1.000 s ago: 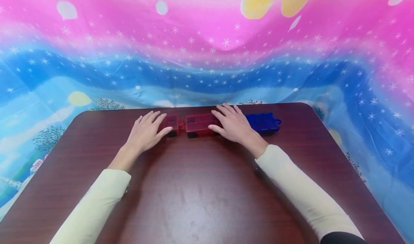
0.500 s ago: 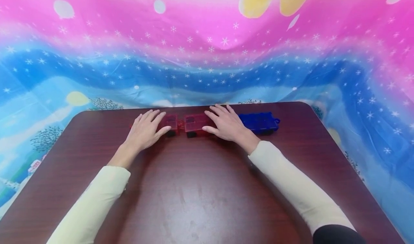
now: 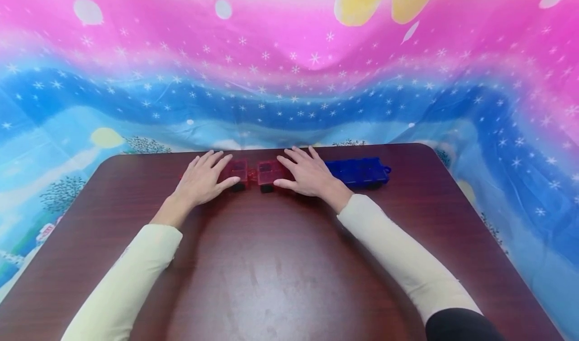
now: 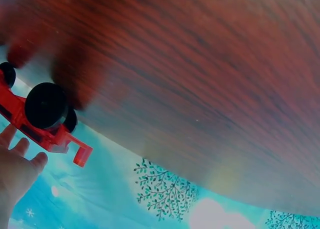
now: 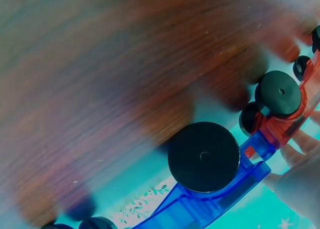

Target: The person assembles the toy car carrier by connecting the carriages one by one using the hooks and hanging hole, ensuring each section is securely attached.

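Observation:
Three wheeled toy cars stand in a row at the far side of the table. My left hand (image 3: 201,180) lies over the left red car (image 3: 240,172), fingers spread and thumb along its near side; most of that car is hidden. In the left wrist view its black wheel (image 4: 46,105) and red end hook (image 4: 82,153) show near the fingertips. My right hand (image 3: 309,174) lies over the middle red car (image 3: 267,173), covering its right part, fingers extended. To its right is the blue car (image 3: 362,173), hooked to the red one in the right wrist view.
The cars stand on a dark brown wooden table (image 3: 267,260) with rounded far corners. A pink and blue curtain (image 3: 289,100) printed with snowflakes hangs just behind the far edge and around both sides.
My right hand has slid left along the row, from beside the blue car further onto the middle red car, uncovering more of the blue one. My left hand and the cars stay nearly still.

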The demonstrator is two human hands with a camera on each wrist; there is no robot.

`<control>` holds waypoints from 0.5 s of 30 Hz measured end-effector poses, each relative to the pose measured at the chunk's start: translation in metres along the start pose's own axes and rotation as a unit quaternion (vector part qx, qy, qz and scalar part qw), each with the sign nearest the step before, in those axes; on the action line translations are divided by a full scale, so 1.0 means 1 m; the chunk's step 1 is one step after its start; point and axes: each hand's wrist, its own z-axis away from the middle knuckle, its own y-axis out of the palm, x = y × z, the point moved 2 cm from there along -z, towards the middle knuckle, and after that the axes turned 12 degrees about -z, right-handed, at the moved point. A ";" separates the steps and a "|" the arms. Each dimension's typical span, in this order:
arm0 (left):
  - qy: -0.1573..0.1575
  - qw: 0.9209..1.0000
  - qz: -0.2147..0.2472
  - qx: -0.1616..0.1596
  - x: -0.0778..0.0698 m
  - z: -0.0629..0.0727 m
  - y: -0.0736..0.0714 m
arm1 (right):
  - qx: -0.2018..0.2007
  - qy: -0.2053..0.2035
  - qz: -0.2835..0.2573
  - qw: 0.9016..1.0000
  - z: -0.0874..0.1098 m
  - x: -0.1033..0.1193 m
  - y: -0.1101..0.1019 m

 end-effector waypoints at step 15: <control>0.027 0.999 -0.001 0.022 0.001 -0.005 0.009 | 0.028 0.002 -0.002 1.000 -0.007 0.002 0.009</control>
